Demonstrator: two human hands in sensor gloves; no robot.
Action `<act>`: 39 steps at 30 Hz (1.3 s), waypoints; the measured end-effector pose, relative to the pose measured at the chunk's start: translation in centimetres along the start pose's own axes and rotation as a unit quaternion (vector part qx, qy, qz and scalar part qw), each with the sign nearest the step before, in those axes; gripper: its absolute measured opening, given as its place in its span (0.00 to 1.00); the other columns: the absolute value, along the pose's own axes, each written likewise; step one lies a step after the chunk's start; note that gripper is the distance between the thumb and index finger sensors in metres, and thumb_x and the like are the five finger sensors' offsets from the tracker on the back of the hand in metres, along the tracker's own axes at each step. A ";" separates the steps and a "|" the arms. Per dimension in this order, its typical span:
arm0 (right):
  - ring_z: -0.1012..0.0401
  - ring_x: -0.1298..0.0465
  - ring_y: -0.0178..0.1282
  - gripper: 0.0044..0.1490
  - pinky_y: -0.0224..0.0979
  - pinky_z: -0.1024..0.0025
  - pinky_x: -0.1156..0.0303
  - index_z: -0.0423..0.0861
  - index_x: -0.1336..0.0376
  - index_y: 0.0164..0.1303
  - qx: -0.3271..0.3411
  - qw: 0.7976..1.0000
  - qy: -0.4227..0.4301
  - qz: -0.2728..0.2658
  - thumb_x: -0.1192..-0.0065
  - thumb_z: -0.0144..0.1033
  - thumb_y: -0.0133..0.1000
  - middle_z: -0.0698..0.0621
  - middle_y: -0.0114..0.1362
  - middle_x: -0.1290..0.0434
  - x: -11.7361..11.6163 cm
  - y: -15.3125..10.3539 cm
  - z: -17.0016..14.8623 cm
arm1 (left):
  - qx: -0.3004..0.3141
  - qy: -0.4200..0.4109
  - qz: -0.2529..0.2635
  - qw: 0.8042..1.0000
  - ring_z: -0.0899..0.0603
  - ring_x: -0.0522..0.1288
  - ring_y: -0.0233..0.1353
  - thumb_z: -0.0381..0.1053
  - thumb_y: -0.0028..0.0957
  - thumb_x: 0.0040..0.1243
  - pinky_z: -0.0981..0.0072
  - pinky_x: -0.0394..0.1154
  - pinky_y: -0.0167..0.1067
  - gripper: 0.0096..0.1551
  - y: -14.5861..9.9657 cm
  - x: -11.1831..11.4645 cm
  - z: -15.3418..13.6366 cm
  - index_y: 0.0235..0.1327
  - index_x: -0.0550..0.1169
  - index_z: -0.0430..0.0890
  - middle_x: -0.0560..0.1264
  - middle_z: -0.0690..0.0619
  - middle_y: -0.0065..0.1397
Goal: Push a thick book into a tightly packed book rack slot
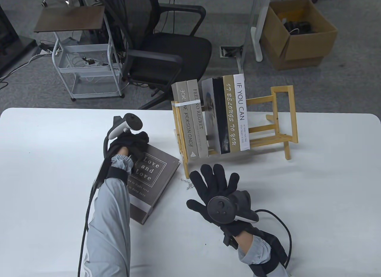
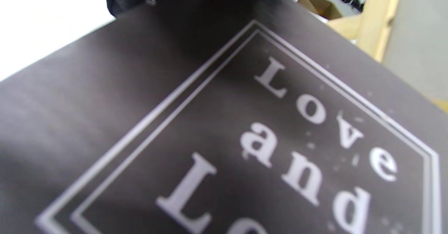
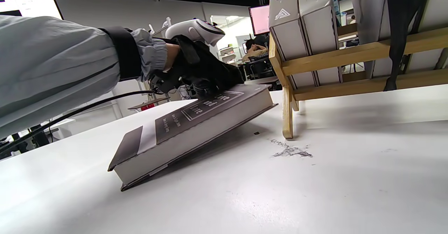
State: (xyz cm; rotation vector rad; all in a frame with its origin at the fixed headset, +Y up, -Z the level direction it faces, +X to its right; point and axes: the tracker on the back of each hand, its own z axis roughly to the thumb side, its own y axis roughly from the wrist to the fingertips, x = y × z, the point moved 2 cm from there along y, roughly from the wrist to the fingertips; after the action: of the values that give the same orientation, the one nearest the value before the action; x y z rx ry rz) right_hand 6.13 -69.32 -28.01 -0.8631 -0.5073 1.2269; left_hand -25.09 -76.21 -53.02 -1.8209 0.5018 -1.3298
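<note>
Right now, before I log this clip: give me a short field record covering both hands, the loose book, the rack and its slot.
left hand: grips the far end of the thick book
thick book: far end tilted up, near corner on the table
right hand: fingers spread, holds nothing, in front of the book rack
book rack: five upright books at its left end
slot: gap between the second and third books
task state: book not yet in rack

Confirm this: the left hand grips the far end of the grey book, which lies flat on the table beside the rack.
Not flat. The right wrist view shows the grey book tilted: the left hand has its far end raised off the table, and only the near end rests there. The rest holds: it is beside the rack.
</note>
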 end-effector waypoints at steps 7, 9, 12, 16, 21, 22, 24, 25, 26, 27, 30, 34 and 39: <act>0.22 0.73 0.80 0.53 0.59 0.17 0.78 0.38 0.71 0.92 0.003 1.000 -0.004 0.001 0.65 0.58 0.70 0.24 0.89 0.73 0.0 0.0 0.2 | 0.040 -0.077 0.010 0.996 0.25 0.68 0.82 0.50 0.72 0.37 0.14 0.52 0.72 0.21 -3.0 -1.2 -1.6 0.78 0.61 0.60 0.66 0.39 0.84; 0.22 0.73 0.80 0.53 0.59 0.17 0.78 0.38 0.71 0.92 0.003 1.000 -0.005 0.004 0.65 0.58 0.70 0.24 0.89 0.73 0.0 0.0 0.3 | 0.051 -0.096 0.011 0.994 0.28 0.72 0.79 0.50 0.73 0.37 0.16 0.56 0.72 0.21 -3.8 -1.4 -2.1 0.78 0.61 0.60 0.64 0.38 0.84; 0.22 0.73 0.80 0.53 0.59 0.17 0.78 0.38 0.71 0.92 0.005 1.000 -0.006 0.004 0.65 0.58 0.70 0.25 0.89 0.73 0.0 0.0 0.4 | 0.070 -0.121 0.015 0.990 0.30 0.74 0.75 0.50 0.73 0.37 0.22 0.64 0.73 0.21 -5.1 -1.7 -2.7 0.78 0.61 0.59 0.62 0.36 0.84; 0.22 0.73 0.80 0.53 0.59 0.17 0.78 0.38 0.71 0.92 0.010 1.000 -0.006 -0.001 0.65 0.58 0.70 0.24 0.89 0.73 0.3 -0.2 0.7 | 0.095 -0.138 0.029 0.985 0.31 0.73 0.74 0.50 0.72 0.38 0.35 0.74 0.70 0.22 -7.2 -2.2 -3.2 0.79 0.61 0.59 0.61 0.34 0.83; 0.22 0.73 0.80 0.53 0.59 0.17 0.78 0.38 0.71 0.92 0.013 1.000 -0.007 -0.007 0.65 0.58 0.70 0.24 0.89 0.73 0.7 -0.4 0.9 | 0.109 -0.139 0.080 0.981 0.32 0.74 0.71 0.49 0.72 0.39 0.40 0.76 0.68 0.22 -10.8 -3.1 -3.7 0.79 0.60 0.54 0.65 0.33 0.82; 0.22 0.73 0.80 0.53 0.59 0.17 0.78 0.38 0.71 0.92 0.013 1.000 -0.007 -0.007 0.65 0.58 0.70 0.24 0.89 0.72 0.7 -0.4 1.0 | 0.113 -0.140 0.089 0.980 0.32 0.75 0.70 0.50 0.72 0.39 0.41 0.77 0.68 0.23 -11.4 -3.2 -3.8 0.79 0.60 0.53 0.65 0.34 0.82; 0.22 0.73 0.80 0.52 0.59 0.17 0.78 0.38 0.71 0.92 0.013 1.000 -0.005 -0.009 0.65 0.58 0.70 0.24 0.89 0.72 0.9 -0.4 1.0 | 0.124 -0.147 0.109 0.975 0.33 0.75 0.69 0.50 0.72 0.39 0.44 0.78 0.67 0.23 -13.3 -3.6 -4.0 0.79 0.59 0.50 0.65 0.33 0.81; 0.22 0.73 0.80 0.53 0.59 0.17 0.78 0.38 0.71 0.92 0.013 1.000 -0.005 -0.009 0.65 0.58 0.70 0.24 0.89 0.72 1.0 -0.5 1.0 | 0.129 -0.149 0.118 0.973 0.33 0.76 0.69 0.50 0.72 0.39 0.44 0.78 0.66 0.23 -14.1 -3.7 -4.1 0.79 0.58 0.50 0.65 0.33 0.80; 0.22 0.73 0.80 0.53 0.59 0.17 0.78 0.38 0.71 0.92 0.013 1.000 -0.004 -0.010 0.65 0.58 0.70 0.24 0.89 0.73 1.1 -0.5 1.0 | 0.133 -0.151 0.134 0.970 0.33 0.76 0.69 0.50 0.72 0.39 0.45 0.78 0.66 0.24 -15.2 -3.9 -4.2 0.79 0.58 0.49 0.64 0.33 0.80; 0.22 0.73 0.80 0.52 0.59 0.17 0.78 0.38 0.71 0.92 0.013 1.000 -0.002 -0.011 0.65 0.58 0.70 0.24 0.89 0.73 1.3 -0.6 1.1 | 0.136 -0.152 0.142 0.969 0.33 0.76 0.68 0.50 0.72 0.39 0.46 0.79 0.66 0.24 -15.9 -4.0 -4.3 0.79 0.58 0.48 0.64 0.32 0.80; 0.22 0.73 0.80 0.53 0.59 0.17 0.78 0.38 0.71 0.92 0.014 1.000 0.001 -0.018 0.65 0.58 0.70 0.24 0.89 0.73 1.8 -0.8 1.2 | 0.144 -0.154 0.174 0.962 0.33 0.77 0.67 0.50 0.72 0.39 0.48 0.80 0.64 0.24 -18.9 -4.5 -4.6 0.79 0.57 0.46 0.64 0.32 0.79; 0.22 0.73 0.80 0.53 0.59 0.17 0.78 0.38 0.71 0.92 0.014 0.999 0.006 -0.029 0.65 0.58 0.70 0.24 0.89 0.72 2.6 -1.2 1.2 | 0.155 -0.164 0.213 0.951 0.34 0.78 0.65 0.51 0.72 0.40 0.52 0.82 0.61 0.25 -22.5 -5.1 -5.0 0.78 0.57 0.44 0.65 0.31 0.78; 0.22 0.73 0.80 0.53 0.59 0.17 0.78 0.38 0.71 0.92 0.012 0.999 0.014 -0.043 0.65 0.58 0.70 0.24 0.89 0.72 3.5 -1.7 1.1 | 0.179 -0.196 0.262 0.928 0.34 0.79 0.64 0.51 0.73 0.40 0.56 0.84 0.60 0.25 -26.3 -5.4 -4.9 0.78 0.56 0.42 0.65 0.31 0.77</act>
State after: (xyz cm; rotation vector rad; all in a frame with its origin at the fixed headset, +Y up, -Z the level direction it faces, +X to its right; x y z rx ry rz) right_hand 7.29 -65.81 -26.39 -0.8299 -0.5017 1.1392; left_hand -35.23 -58.54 -34.89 -1.4538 0.4485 -0.6214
